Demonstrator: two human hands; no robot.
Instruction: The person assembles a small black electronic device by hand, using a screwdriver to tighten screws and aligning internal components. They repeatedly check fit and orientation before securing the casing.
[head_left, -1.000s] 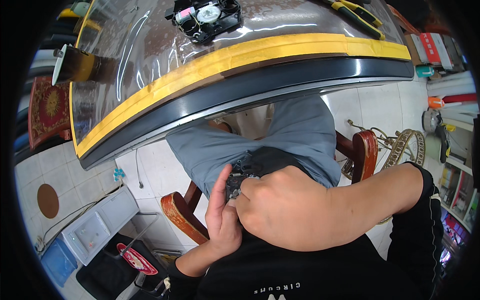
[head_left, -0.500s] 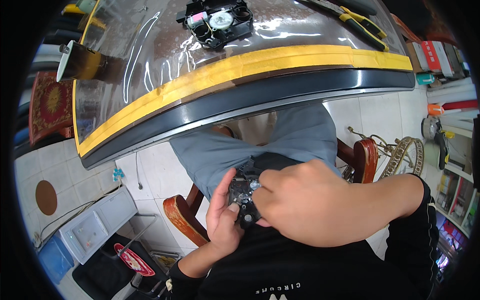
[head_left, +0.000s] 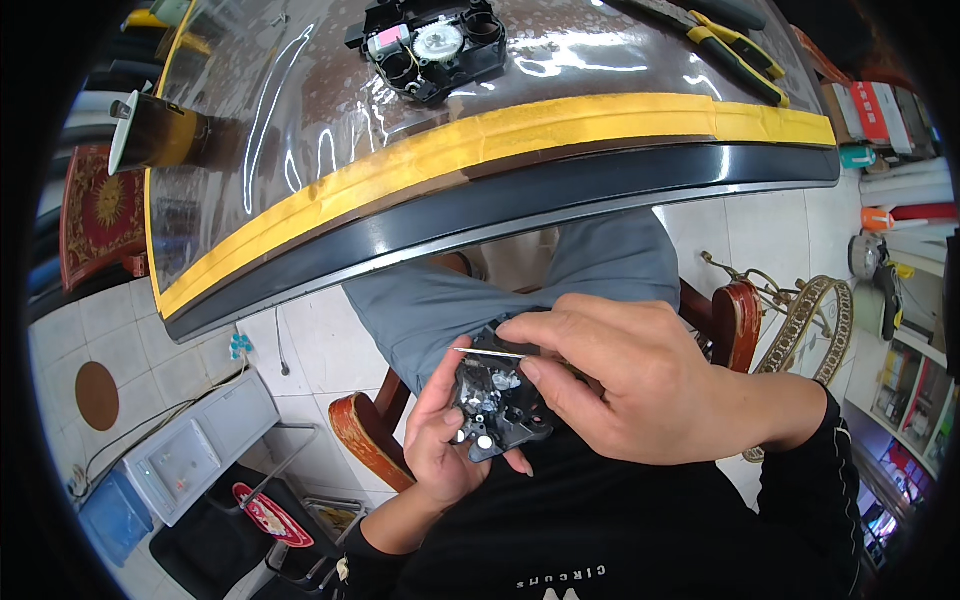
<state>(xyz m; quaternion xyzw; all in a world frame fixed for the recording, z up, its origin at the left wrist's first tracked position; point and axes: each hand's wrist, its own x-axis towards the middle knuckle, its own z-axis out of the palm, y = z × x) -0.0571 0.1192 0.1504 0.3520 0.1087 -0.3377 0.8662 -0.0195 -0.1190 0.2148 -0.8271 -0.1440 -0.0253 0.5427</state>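
My left hand (head_left: 440,440) holds a black plastic mechanism housing (head_left: 515,425) over my lap, thumb at its near side and fingers around and beneath it. Shiny metal and clear-looking parts and a small round silver spot show on its upward face. In my right hand (head_left: 625,375) is a slim screwdriver (head_left: 490,352), pinched between thumb and fingers. Its silver shaft points left across the top of the housing, the tip close to my left index finger. The grip is mostly hidden in my palm. Whether the shaft touches the housing, I cannot tell.
On the table, edged with yellow tape (head_left: 450,135), lie another black housing with a white gear (head_left: 437,42) and yellow-black pliers (head_left: 735,62). A cup (head_left: 150,132) stands at the left. Wooden chair arms (head_left: 370,435) flank my lap.
My right hand has lifted from the housing and turned, so the screwdriver's shaft now shows, lying sideways. More of the housing is uncovered, and my left hand has shifted slightly.
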